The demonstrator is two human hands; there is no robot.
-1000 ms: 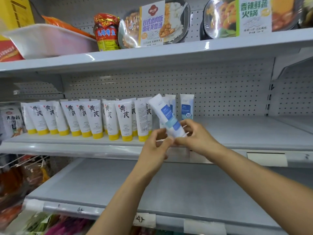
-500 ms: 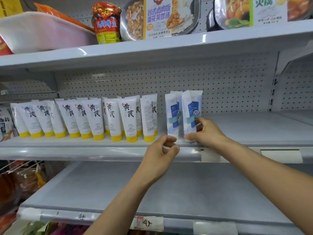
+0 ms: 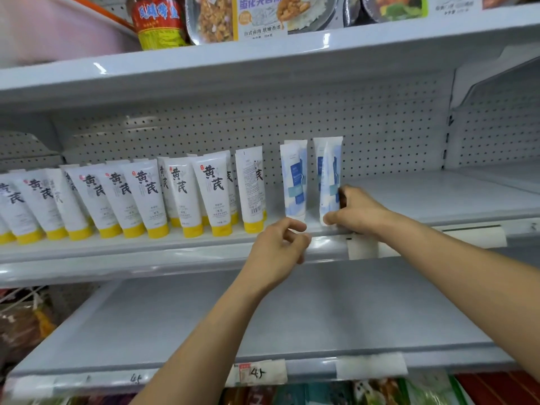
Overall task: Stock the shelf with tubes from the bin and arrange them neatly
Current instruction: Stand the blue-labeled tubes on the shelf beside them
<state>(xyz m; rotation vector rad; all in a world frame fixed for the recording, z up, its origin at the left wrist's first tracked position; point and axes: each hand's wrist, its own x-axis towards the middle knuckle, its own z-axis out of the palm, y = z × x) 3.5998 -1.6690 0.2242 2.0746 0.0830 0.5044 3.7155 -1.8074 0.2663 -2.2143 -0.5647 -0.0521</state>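
Tubes stand cap-down along the middle shelf [image 3: 423,197], and the row of yellow-capped tubes [image 3: 146,197] serves as the marker. Just right of that row a blue-and-white tube [image 3: 295,179] stands upright, free of either hand. Right of it again, a second blue tube [image 3: 328,182] stands on the shelf. The right hand [image 3: 356,211] pinches its lower part, thumb in front near the cap and fingers [image 3: 347,192] curled round behind. The left hand [image 3: 277,247] hovers below and in front of the first blue tube, off the right end of the yellow row. Its fingers are loosely curled and seem to hold nothing, though blur makes that hard to confirm. The bin is out of view. Such a tube is likely light, soft-walled and smooth, and tippy on its small cap. A hold low down, near the stiffer cap end, would steady it without denting the body, and a gentle release should spare its neighbour.
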